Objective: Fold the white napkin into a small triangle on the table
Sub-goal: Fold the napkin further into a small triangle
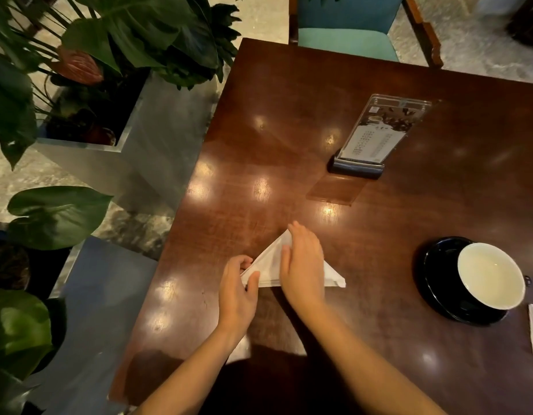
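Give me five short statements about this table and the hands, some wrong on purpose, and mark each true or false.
1. The white napkin already forms a triangle on the table. True.
2. The right hand lies flat on the napkin. True.
3. The left hand rests on bare wood, clear of the napkin. False: it pinches the napkin's left corner.
4. The cup stands on a white saucer. False: the saucer is black.
5. The menu stand is beyond the napkin, toward the teal chair. True.
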A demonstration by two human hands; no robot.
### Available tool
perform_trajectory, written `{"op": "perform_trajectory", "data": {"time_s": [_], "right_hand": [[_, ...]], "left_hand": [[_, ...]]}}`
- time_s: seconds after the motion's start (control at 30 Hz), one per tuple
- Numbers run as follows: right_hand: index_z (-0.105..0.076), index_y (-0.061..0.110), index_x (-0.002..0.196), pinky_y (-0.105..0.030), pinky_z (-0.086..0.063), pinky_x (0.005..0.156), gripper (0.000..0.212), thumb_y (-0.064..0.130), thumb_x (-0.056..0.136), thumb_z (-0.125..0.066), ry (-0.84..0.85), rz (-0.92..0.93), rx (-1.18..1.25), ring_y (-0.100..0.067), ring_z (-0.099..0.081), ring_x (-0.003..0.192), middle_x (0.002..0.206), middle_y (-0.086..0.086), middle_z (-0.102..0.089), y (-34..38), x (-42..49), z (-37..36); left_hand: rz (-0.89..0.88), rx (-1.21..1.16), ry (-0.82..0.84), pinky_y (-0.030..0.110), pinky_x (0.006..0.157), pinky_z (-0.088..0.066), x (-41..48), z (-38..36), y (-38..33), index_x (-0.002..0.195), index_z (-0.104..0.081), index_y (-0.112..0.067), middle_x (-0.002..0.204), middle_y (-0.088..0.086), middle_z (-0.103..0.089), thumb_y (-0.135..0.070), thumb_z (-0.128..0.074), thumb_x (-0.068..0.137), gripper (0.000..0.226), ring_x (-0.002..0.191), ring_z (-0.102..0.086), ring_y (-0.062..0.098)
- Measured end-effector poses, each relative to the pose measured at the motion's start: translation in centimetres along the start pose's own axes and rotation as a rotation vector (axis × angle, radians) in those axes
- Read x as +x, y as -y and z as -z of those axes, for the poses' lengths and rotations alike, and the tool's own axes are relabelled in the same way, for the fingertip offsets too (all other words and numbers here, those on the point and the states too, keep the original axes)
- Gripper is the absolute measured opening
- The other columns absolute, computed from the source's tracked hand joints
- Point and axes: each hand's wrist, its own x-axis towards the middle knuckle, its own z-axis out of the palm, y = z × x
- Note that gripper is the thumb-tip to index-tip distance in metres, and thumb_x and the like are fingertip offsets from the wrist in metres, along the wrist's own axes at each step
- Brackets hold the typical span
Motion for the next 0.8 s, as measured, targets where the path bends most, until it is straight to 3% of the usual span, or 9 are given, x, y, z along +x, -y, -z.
{"op": "perform_trajectory", "data": {"time_s": [0.07, 0.17, 0.33, 0.47, 0.6, 0.73, 0.8], "right_hand": [[-0.040, 0.005, 0.138, -0.039, -0.015, 0.115, 0.050, 0.028, 0.095, -0.028, 0.112, 0.015, -0.195, -0.025, -0.033, 0.137, 0.146, -0.011, -0.040, 0.7, 0.7, -1.9], [-0.037, 0.005, 0.140, -0.042, -0.012, 0.117, 0.058, 0.038, 0.095, -0.021, 0.213, 0.055, -0.434, -0.026, -0.030, 0.139, 0.149, -0.012, -0.036, 0.1, 0.7, -3.6], [-0.027, 0.010, 0.145, -0.043, -0.007, 0.114, 0.061, 0.045, 0.095, -0.024, 0.221, 0.152, -0.510, -0.024, -0.021, 0.143, 0.153, -0.008, -0.027, -1.4, 0.4, -2.9], [-0.025, 0.012, 0.146, -0.044, -0.005, 0.115, 0.060, 0.042, 0.094, -0.026, 0.205, 0.101, -0.533, -0.023, -0.019, 0.143, 0.154, -0.006, -0.026, -3.1, -0.5, -1.5], [-0.028, 0.010, 0.145, -0.046, -0.007, 0.115, 0.056, 0.034, 0.095, -0.023, 0.184, 0.058, -0.614, -0.026, -0.024, 0.142, 0.151, -0.009, -0.032, -5.1, -1.6, 0.5], [-0.031, 0.007, 0.143, -0.044, -0.008, 0.114, 0.055, 0.032, 0.095, -0.019, 0.151, -0.025, -0.649, -0.026, -0.025, 0.141, 0.150, -0.010, -0.035, -6.7, -2.8, 1.8], [-0.031, 0.004, 0.142, -0.043, -0.010, 0.113, 0.055, 0.030, 0.095, -0.019, 0.143, -0.034, -0.638, -0.028, -0.027, 0.140, 0.149, -0.012, -0.035, -6.8, -2.9, 1.8]], "left_hand": [[0.005, -0.002, -0.004, 0.004, 0.072, -0.038, -0.2, -0.1, 0.0, 0.103, -0.047, -0.026, 0.096, -0.012, -0.051, -0.007, -0.059, 0.086, 0.028, 0.091, -0.051, 0.000], [0.046, -0.034, -0.016, 0.006, 0.073, -0.041, -0.3, -0.1, -0.1, 0.104, -0.047, -0.028, 0.095, -0.013, -0.053, -0.005, -0.059, 0.086, 0.031, 0.091, -0.051, 0.001], [0.103, -0.070, -0.046, 0.007, 0.067, -0.040, -0.1, -0.1, -0.4, 0.101, -0.049, -0.025, 0.089, -0.005, -0.058, -0.002, -0.060, 0.083, 0.032, 0.082, -0.053, 0.004], [0.089, -0.097, -0.052, 0.006, 0.066, -0.040, 0.1, 0.0, -0.6, 0.100, -0.050, -0.023, 0.087, -0.001, -0.060, -0.002, -0.060, 0.083, 0.029, 0.081, -0.054, 0.006], [0.106, -0.072, -0.055, 0.006, 0.063, -0.040, 0.2, 0.0, -0.6, 0.099, -0.049, -0.024, 0.086, -0.008, -0.057, -0.006, -0.060, 0.084, 0.026, 0.081, -0.054, 0.006], [0.113, 0.007, -0.008, 0.018, 0.070, -0.043, 0.3, -0.2, -0.4, 0.097, -0.052, -0.023, 0.096, -0.004, -0.056, -0.009, -0.057, 0.087, 0.018, 0.091, -0.054, 0.015], [-0.012, 0.163, 0.013, 0.026, 0.077, -0.042, 0.2, -0.1, -0.5, 0.100, -0.056, -0.017, 0.101, 0.000, -0.057, -0.011, -0.050, 0.088, 0.015, 0.097, -0.053, 0.020]]}}
